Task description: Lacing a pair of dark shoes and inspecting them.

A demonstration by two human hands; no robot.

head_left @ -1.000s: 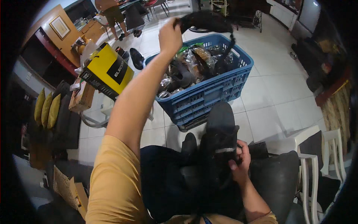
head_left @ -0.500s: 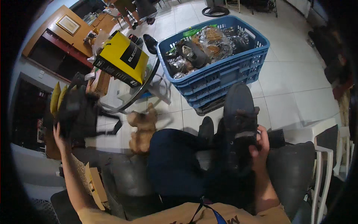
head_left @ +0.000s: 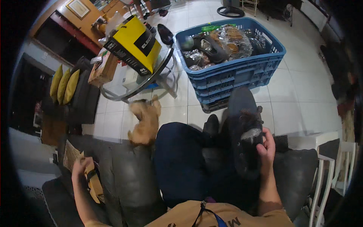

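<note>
A black lace-up shoe (head_left: 245,130) is held upright over my lap, toe pointing away. My right hand (head_left: 267,147) is closed on its right side near the opening, thumb at the collar. Something pale and shiny shows at the shoe's tongue below the laces. Out at the left, my left hand (head_left: 81,166) is at the upper end of an open cardboard box (head_left: 95,186) on the dark sofa. Its fingers are slightly blurred, and whether they grip the box is unclear.
Ahead stands a blue plastic crate (head_left: 234,73) full of shoes and plastic-wrapped items. A round glass table (head_left: 166,64) carries a yellow-black bag (head_left: 140,43). A tan dog (head_left: 145,123) is on the floor by the sofa (head_left: 132,181). White chairs (head_left: 327,166) stand at right.
The black strapped bag beside my left hand is out of sight. My left hand has moved down and back to the cardboard box. My right hand still holds the shoe; the dog has shifted.
</note>
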